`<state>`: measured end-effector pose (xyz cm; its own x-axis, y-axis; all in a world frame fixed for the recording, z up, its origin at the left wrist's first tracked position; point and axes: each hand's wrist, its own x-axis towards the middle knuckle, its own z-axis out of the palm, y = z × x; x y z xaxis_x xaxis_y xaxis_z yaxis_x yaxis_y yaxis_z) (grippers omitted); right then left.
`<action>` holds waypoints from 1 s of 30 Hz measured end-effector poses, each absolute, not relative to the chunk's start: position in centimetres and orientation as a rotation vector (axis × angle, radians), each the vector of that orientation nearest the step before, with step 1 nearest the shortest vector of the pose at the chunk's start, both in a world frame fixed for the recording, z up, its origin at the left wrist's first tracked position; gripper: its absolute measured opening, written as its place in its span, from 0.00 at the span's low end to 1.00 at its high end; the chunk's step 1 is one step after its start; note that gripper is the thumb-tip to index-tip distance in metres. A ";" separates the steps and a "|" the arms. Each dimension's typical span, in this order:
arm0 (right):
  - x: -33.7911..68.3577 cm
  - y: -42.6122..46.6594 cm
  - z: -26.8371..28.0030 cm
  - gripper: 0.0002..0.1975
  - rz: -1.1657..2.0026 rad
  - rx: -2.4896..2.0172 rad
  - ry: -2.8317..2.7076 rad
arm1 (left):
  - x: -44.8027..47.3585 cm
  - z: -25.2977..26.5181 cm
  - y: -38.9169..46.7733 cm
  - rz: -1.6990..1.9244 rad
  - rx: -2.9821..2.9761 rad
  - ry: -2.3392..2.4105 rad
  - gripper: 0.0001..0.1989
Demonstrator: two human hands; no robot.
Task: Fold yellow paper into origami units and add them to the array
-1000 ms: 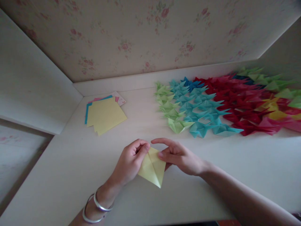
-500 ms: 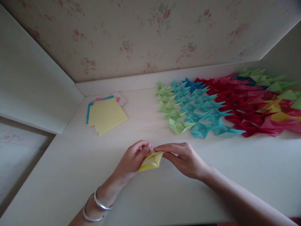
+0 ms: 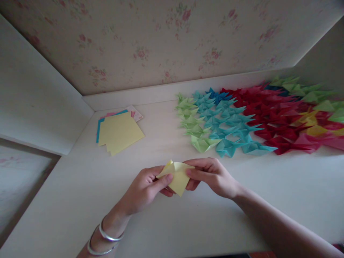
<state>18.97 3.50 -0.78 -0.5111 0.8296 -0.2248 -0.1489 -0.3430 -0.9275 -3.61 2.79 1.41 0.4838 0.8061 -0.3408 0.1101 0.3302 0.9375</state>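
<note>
A small piece of folded yellow origami paper (image 3: 179, 179) is held between both hands above the white table. My left hand (image 3: 147, 188) pinches its left side, with the thumb across the front and the fingers behind. My right hand (image 3: 211, 176) grips the right corner between thumb and fingers. One flap stands up at the paper's top left, and a point hangs down at the bottom. The fingertips behind the paper are partly hidden.
Loose square sheets (image 3: 122, 132), yellow on top with blue and pink beneath, lie at the back left of the table (image 3: 150, 229). Rows of folded paper cranes in green, teal (image 3: 228, 147), red (image 3: 285, 141) and yellow fill the back right. A floral wall (image 3: 150, 46) rises behind.
The yellow paper has been turned so that a flat, diamond-shaped face now shows. Both hands have shifted their hold, and the left thumb now lies over the front. The view has moved slightly.
</note>
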 end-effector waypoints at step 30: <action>18.2 3.0 -2.1 0.13 1.956 -0.761 -0.863 | -3.5 1.1 1.8 0.826 1.364 1.021 0.11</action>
<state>18.21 2.98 -2.12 -0.4580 0.8697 -0.1839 -0.4507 -0.4055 -0.7953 -3.51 1.83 1.10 0.3664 0.9253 -0.0979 0.0980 0.0663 0.9930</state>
